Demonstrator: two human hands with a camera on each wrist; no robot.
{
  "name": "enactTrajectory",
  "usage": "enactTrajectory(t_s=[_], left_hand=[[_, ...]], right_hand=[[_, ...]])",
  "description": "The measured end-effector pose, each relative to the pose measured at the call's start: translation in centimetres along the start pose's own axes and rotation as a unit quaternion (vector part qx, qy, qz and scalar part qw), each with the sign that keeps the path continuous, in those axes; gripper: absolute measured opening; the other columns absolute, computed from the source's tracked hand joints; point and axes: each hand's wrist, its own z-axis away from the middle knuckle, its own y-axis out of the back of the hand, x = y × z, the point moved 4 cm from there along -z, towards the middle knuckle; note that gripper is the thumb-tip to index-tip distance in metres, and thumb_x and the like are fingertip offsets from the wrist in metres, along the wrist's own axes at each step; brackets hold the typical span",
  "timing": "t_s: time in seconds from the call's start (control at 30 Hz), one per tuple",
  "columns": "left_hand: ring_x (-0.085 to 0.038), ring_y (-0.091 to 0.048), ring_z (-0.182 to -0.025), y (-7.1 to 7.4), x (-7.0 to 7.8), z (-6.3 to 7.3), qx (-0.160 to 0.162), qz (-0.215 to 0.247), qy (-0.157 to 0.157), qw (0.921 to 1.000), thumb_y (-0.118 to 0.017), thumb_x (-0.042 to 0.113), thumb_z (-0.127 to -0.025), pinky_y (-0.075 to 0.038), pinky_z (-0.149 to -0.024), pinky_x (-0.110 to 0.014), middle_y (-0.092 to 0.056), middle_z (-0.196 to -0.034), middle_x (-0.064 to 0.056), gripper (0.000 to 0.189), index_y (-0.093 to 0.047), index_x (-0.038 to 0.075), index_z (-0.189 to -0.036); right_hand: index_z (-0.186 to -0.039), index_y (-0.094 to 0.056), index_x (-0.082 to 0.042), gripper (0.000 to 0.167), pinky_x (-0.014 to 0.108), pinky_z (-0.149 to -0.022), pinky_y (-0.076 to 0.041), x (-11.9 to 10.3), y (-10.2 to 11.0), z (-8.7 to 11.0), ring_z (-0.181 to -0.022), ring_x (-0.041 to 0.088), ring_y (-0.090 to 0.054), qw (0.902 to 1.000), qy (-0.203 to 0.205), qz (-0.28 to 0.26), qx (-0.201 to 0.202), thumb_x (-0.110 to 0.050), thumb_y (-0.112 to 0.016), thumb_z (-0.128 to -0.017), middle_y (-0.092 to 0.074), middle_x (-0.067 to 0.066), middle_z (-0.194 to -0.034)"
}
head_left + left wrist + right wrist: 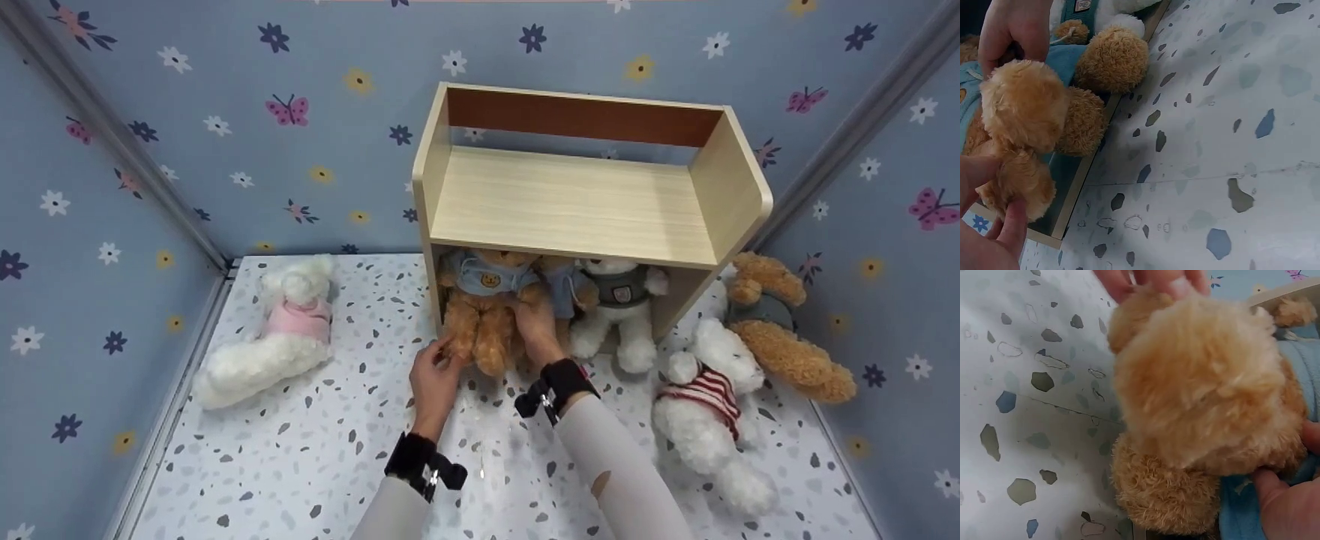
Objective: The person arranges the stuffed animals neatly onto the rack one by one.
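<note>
A brown teddy bear in a light blue hoodie sits in the lower compartment of a wooden shelf, legs toward the front. My left hand pinches one of its feet between thumb and fingers. At the bear's other side, my right hand grips its body near the hip, thumb and finger against the fur in the right wrist view. Close beside it are a second brown bear in blue, partly hidden, and a white bear in a dark green top.
On the speckled floor, a white plush toy in pink lies at left. At right, outside the shelf, lie a white bear in red stripes and a brown bear. Flower-patterned walls enclose the area.
</note>
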Motion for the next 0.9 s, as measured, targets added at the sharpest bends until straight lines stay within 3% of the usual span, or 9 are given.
enactTrajectory(t_s=[0.07,0.13,0.27,0.37,0.5,0.67,0.77,0.9], left_hand=[[-0.037,-0.064,-0.113,-0.2,0.1,-0.5,0.012,-0.008,-0.013,0.9998,-0.071,0.002,-0.092,-0.056,-0.096,-0.047,-0.062,-0.121,-0.022,0.034,-0.07,-0.001,-0.126],[-0.038,-0.065,-0.111,-0.6,0.1,-0.8,0.016,-0.029,-0.027,0.9991,-0.071,0.001,-0.091,-0.057,-0.094,-0.047,-0.061,-0.121,-0.024,0.032,-0.07,-0.003,-0.124],[-0.042,-0.06,-0.117,-1.4,-0.7,-0.9,-0.006,-0.084,-0.042,0.9956,-0.069,0.0,-0.092,-0.055,-0.096,-0.049,-0.057,-0.128,-0.03,0.035,-0.068,-0.006,-0.127],[-0.047,-0.055,-0.123,-1.8,-1.3,-0.6,-0.031,-0.1,-0.04,0.9937,-0.066,0.003,-0.094,-0.049,-0.103,-0.053,-0.052,-0.134,-0.035,0.038,-0.065,-0.01,-0.13],[-0.049,-0.051,-0.129,-1.8,-1.6,-0.2,-0.051,-0.088,-0.022,0.9946,-0.061,0.012,-0.1,-0.043,-0.109,-0.056,-0.048,-0.139,-0.037,0.042,-0.062,-0.011,-0.135],[-0.044,-0.049,-0.132,-1.7,-1.8,-0.5,-0.052,-0.084,-0.007,0.9951,-0.057,0.023,-0.106,-0.041,-0.11,-0.055,-0.048,-0.141,-0.032,0.042,-0.063,0.0,-0.14],[-0.044,-0.05,-0.129,-1.9,-1.7,-0.8,-0.041,-0.094,-0.032,0.9942,-0.06,0.018,-0.104,-0.043,-0.108,-0.055,-0.051,-0.138,-0.032,0.036,-0.067,0.001,-0.136],[-0.047,-0.052,-0.123,-2.6,-1.5,-0.9,-0.033,-0.11,-0.081,0.9901,-0.065,0.01,-0.101,-0.046,-0.103,-0.057,-0.052,-0.131,-0.036,0.03,-0.071,-0.002,-0.127]], right_hand=[[-0.131,-0.051,0.009,0.043,0.038,-0.106,-0.041,0.0,-0.3,-0.4,-0.128,0.034,-0.048,0.9998,0.018,-0.004,-0.003,-0.004,-0.068,-0.095,-0.053,0.024,-0.132],[-0.154,-0.03,0.009,0.069,0.043,-0.115,-0.036,0.1,-0.5,-0.5,-0.143,0.036,-0.038,0.9993,0.034,0.013,-0.013,-0.003,-0.067,-0.097,-0.039,0.028,-0.153],[-0.156,-0.03,0.008,0.069,0.049,-0.118,-0.034,0.4,-0.9,-0.5,-0.147,0.04,-0.034,0.9881,0.084,0.121,-0.043,-0.006,-0.067,-0.099,-0.033,0.03,-0.158],[-0.161,-0.018,0.005,0.085,0.048,-0.12,-0.031,0.7,-1.1,-0.3,-0.149,0.039,-0.032,0.9784,0.116,0.162,-0.056,-0.008,-0.072,-0.097,-0.027,0.028,-0.164],[-0.162,-0.007,0.005,0.102,0.042,-0.119,-0.033,1.5,-1.2,0.7,-0.147,0.034,-0.036,0.9836,0.118,0.114,-0.074,-0.009,-0.079,-0.092,-0.026,0.028,-0.163],[-0.161,0.016,0.001,0.118,0.042,-0.091,-0.053,2.5,-1.0,3.6,-0.115,0.033,-0.063,0.9847,0.103,0.111,-0.086,-0.022,-0.079,-0.094,-0.054,0.03,-0.14],[-0.16,0.022,-0.003,0.126,0.044,-0.094,-0.054,2.8,-1.0,4.7,-0.12,0.034,-0.063,0.972,0.116,0.16,-0.126,-0.032,-0.08,-0.092,-0.058,0.027,-0.139],[-0.159,0.019,0.006,0.128,0.049,-0.107,-0.048,3.0,-1.1,4.8,-0.135,0.041,-0.052,0.9396,0.175,0.248,-0.159,-0.033,-0.082,-0.089,-0.035,0.032,-0.159]])
